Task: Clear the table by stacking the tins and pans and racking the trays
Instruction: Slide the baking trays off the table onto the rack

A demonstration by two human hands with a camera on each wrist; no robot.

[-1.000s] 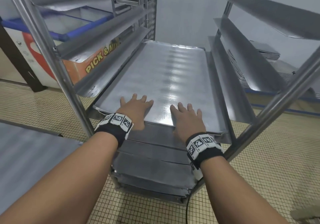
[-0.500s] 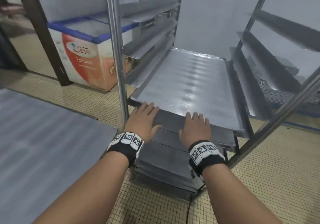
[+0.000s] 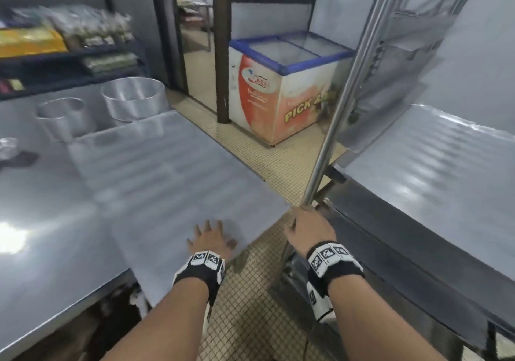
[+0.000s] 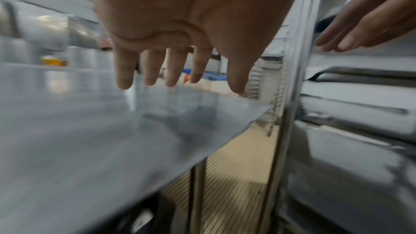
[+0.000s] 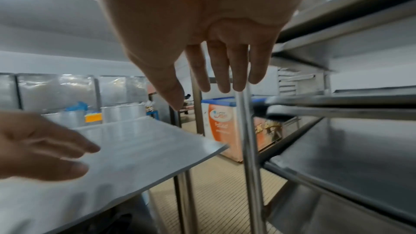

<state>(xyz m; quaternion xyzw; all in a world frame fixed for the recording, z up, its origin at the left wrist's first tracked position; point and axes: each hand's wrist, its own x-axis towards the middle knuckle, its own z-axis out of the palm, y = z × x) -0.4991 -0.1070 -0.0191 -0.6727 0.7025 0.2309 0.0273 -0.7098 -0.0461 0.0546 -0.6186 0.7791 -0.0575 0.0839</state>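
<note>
A flat metal tray (image 3: 172,171) lies on the steel table (image 3: 41,221), its near right corner jutting past the table edge. My left hand (image 3: 210,239) hovers open with fingers spread over that corner (image 4: 202,113) and holds nothing. My right hand (image 3: 309,231) is open too, fingers straight, beside the rack's front post (image 3: 331,143). On the right, the rack (image 5: 337,109) carries a shiny tray (image 3: 434,165) with darker trays (image 3: 390,243) under it. Two round tins (image 3: 133,101) (image 3: 60,116) stand at the far side of the table.
A chest freezer (image 3: 281,93) with a blue rim stands on the tiled floor (image 3: 250,305) beyond the gap between table and rack. Shelves with packaged goods (image 3: 69,34) line the far left wall. A small clear item (image 3: 8,146) lies at the table's left.
Both hands have come off the racked tray. The view has swung left to the table, and my left hand has moved over the corner of the tray lying there.
</note>
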